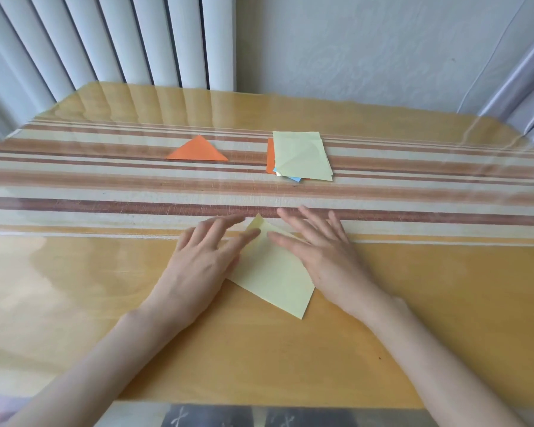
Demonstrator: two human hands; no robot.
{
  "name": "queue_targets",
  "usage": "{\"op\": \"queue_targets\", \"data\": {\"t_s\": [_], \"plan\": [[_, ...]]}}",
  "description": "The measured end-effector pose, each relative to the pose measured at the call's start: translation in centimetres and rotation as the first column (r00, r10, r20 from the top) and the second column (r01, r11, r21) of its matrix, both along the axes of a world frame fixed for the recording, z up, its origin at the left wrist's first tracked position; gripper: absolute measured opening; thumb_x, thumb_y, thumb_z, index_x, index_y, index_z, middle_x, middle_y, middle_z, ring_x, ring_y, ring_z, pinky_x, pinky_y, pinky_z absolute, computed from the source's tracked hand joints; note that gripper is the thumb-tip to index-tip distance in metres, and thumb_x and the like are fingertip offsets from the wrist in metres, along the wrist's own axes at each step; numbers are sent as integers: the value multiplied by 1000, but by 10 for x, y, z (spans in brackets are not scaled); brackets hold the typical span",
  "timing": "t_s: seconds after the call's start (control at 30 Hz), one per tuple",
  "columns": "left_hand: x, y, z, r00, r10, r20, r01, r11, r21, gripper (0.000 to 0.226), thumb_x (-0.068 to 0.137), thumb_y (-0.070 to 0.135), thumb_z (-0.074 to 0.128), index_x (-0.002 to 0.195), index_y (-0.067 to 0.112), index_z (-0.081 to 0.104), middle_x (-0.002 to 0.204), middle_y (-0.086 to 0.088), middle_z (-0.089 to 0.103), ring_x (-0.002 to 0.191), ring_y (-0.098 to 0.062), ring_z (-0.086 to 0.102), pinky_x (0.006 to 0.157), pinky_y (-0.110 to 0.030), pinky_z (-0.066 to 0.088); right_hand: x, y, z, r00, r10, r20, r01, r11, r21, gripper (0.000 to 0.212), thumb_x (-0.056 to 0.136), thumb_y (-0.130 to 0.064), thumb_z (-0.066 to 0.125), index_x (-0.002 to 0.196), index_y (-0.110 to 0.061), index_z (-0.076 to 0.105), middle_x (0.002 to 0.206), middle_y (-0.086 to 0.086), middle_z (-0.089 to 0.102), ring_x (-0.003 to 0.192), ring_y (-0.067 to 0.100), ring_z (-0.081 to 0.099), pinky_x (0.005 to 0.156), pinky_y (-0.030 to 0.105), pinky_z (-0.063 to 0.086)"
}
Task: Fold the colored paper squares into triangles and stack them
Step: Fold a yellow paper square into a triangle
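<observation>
Your left hand and right hand cover the side corners of the yellow sheet, front-centre of the counter. Both lie flat on it, fingers straight, gripping nothing. Stack of squares, further back and right: yellow on top, only orange and blue edges peek out, count unclear. One orange triangle to its left, apart, both on the striped runner.

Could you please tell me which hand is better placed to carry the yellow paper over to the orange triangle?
Probably the left hand: the orange triangle lies ahead on its side, whereas the right hand would have to reach across the yellow paper.
</observation>
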State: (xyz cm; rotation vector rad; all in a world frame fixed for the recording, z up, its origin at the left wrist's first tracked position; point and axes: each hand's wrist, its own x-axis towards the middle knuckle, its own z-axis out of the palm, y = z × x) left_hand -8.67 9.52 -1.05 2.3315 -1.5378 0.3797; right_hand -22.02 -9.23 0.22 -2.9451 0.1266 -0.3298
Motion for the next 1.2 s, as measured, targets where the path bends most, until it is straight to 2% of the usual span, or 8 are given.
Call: {"op": "queue_targets", "data": {"t_s": [0.13,0.3,0.4,0.53,0.73,0.83,0.97,1.2], "plan": [[11,8,2,982,-163,-91,177,967,183,62,82,4,31,137,22,51,142,8,51,131,-16,46,108,-38,36,-2,1,6,978,104,-182,-97,994,46,89,74,25,39,145,-29,39,155,-9,27,144,9,22,118,29,-4],[-4,22,2,964,-70,-255,133,962,237,64,96,61,8,152,33,21,156,20,13,147,-8,5,116,-29,0,6,21,8,997,-11,-74,9,1000,-29,59,77,-2,28,126,-9,61,134,7,58,124,18,54,116,36,20],[-10,23,2,970,-54,-236,118,957,264,72,89,75,1,151,39,2,156,24,-4,146,-7,-8,115,-30,-9,24,36,11,989,75,-128,-70,997,40,64,88,-26,13,147,-11,35,155,1,31,142,8,25,118,29,6],[-14,30,5,975,-33,-221,94,958,272,75,91,75,8,153,33,9,157,19,3,147,-9,-2,117,-34,-3,34,28,3,973,64,-221,-57,998,36,65,91,-39,1,154,-26,9,159,-15,2,145,-1,-5,115,27,-13],[-20,57,4,986,-55,-156,102,944,313,70,96,68,21,153,29,18,158,14,19,146,-18,16,113,-38,7,32,21,8,940,-173,-295,166,985,-50,56,102,-44,9,153,-27,-8,157,-15,-14,143,11,-25,117,40,-17],[-22,63,3,985,-47,-164,95,950,299,68,97,67,21,153,29,20,157,14,21,146,-17,18,114,-37,8,13,15,11,969,-199,-147,178,973,-144,61,100,-49,6,153,-21,-2,160,-7,-8,145,15,-19,115,35,-18],[-21,58,3,974,-43,-223,90,975,204,64,96,66,21,146,29,39,152,16,34,142,-15,29,113,-31,13,-25,23,10,969,84,-232,-70,995,67,69,93,-64,14,153,-29,16,159,-15,-2,144,-2,-11,116,26,-13],[-18,47,2,917,132,-376,-156,987,-33,78,80,70,40,140,21,42,136,7,44,120,-10,40,101,-23,26,-33,33,12,967,-17,-256,53,990,134,78,81,-72,18,151,-37,16,157,-22,-2,137,-12,-11,106,9,-17]]}}
